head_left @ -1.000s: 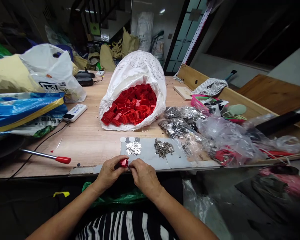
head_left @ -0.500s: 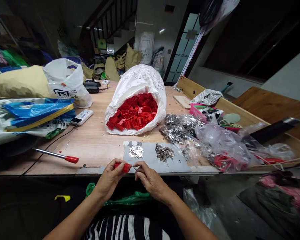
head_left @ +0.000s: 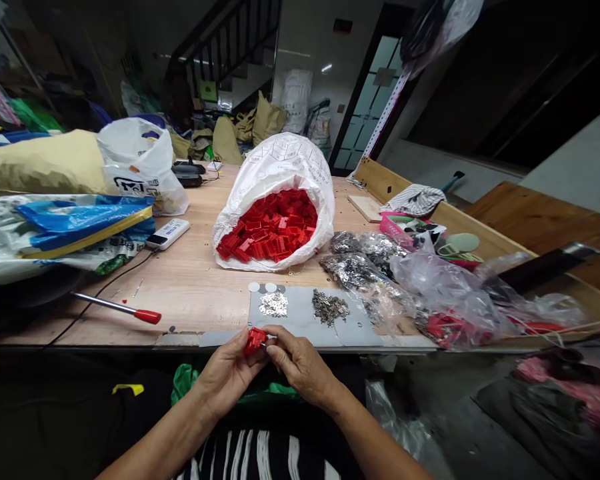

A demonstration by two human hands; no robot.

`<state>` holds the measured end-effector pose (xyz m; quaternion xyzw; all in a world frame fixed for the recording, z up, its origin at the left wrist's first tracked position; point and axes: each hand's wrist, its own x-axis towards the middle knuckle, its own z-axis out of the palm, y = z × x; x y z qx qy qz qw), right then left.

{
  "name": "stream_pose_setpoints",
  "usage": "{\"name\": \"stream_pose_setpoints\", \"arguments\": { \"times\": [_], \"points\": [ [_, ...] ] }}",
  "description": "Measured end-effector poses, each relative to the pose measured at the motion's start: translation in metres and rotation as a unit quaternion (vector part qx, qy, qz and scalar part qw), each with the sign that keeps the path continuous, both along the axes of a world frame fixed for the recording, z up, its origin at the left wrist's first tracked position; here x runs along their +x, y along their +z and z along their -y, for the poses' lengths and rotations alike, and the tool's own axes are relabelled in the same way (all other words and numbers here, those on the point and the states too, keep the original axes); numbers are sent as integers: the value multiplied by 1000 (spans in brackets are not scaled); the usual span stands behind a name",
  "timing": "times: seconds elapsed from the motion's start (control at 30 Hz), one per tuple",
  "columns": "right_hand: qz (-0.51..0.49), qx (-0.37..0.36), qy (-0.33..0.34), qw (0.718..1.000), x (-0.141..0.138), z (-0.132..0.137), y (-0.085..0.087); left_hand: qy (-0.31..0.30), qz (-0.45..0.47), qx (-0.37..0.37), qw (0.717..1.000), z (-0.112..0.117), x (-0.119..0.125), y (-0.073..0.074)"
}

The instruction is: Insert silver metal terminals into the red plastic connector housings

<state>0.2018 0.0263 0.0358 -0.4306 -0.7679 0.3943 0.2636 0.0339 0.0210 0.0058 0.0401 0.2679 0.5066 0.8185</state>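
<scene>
1. The left hand [head_left: 225, 377] is closed around a red plastic part [head_left: 255, 341], fingers wrapped about it and thumb on top, holding it firmly just above the table edge.
2. The right hand [head_left: 300, 367] sits right beside it, thumb and fingers drawn together at the side of the red part. A tiny metal bit [head_left: 265, 345] glints there, but it is too small to tell whether the fingers really have hold of it.
3. Most of the red parts [head_left: 270, 227] lie loose in a heap in the mouth of a white sack [head_left: 280, 160], which rests on its side on the wooden table [head_left: 195, 293]. Only the one part is in hand, and no finished batch of red parts shows near the hands.
4. A grey board [head_left: 365, 330] in front of the sack carries a small silver pile [head_left: 273, 305] and a darker metal pile [head_left: 330, 308], both modest in size.
5. More metal bits fill bags [head_left: 360, 263] to the right of the board, so plenty of stock remains there.
6. A red-handled rod [head_left: 147, 316] lies on the table to the left, well apart from the hands
</scene>
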Motion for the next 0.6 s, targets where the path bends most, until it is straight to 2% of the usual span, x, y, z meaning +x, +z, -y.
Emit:
{"name": "stream_pose_setpoints", "arguments": {
  "times": [0.13, 0.27, 0.33, 0.4, 0.47, 0.53, 0.6],
  "points": [
    [-37, 19, -17, 999, -2, -2, -4, 9, 4, 8, 1000, 2, 4, -2],
    [-85, -11, -28, 996, -1, -5, -14, -12, -11, 44, 999, 5, 4, -2],
    [-70, -37, -38, 996, 3, -9, -19, -44, -50, 72, 995, 7, 1, -4],
    [-31, -41, -62, 997, 11, -13, -22, -84, -136, 110, 981, 9, -4, -11],
    [33, -2, -110, 993, 23, -20, -24, -117, -265, 168, 942, 12, -11, -22],
    [108, 53, -168, 978, 39, -28, -24, -150, -395, 231, 876, 14, -17, -37],
    [180, 91, -221, 954, 57, -36, -24, -187, -504, 274, 798, 14, -23, -50]
  ]
}}
